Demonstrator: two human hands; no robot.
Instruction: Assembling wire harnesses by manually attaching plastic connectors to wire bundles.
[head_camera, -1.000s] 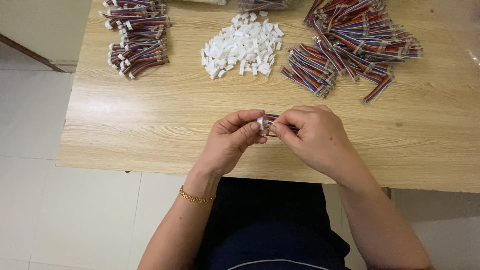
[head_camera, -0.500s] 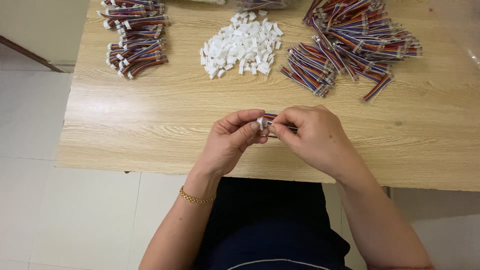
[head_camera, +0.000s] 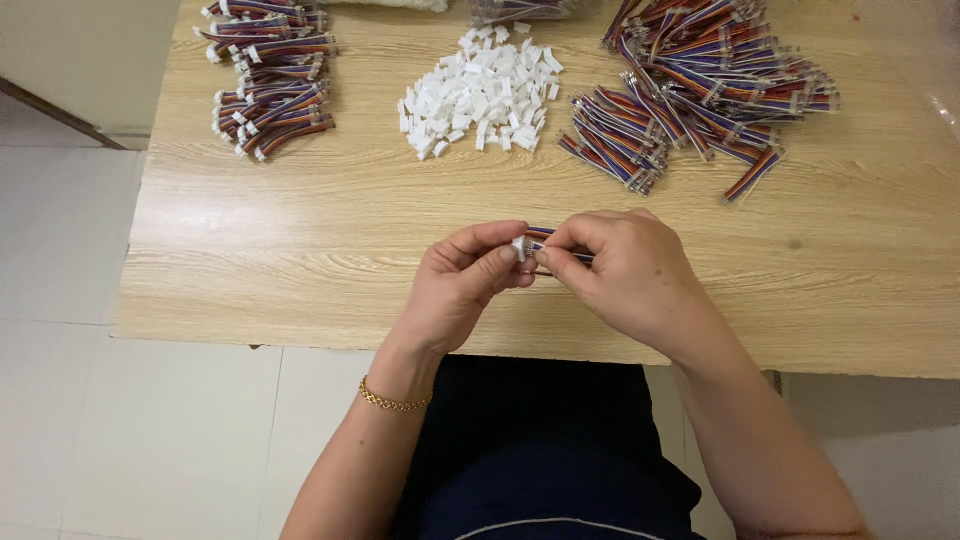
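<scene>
Wooden table (head_camera: 300, 250); left hand (head_camera: 462, 285) grip pinches white connector (head_camera: 519, 247), right hand (head_camera: 625, 270) grip holds multicoloured wire bundle (head_camera: 560, 250).

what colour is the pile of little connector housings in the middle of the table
White: the pile of connector housings shows plainly in the head view.

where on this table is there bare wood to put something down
Bare wood runs left of the left hand, below the finished wire bundles, and right of the right hand, below the loose wire pile. The far edge is crowded, with the white connector heap between the piles.
</scene>
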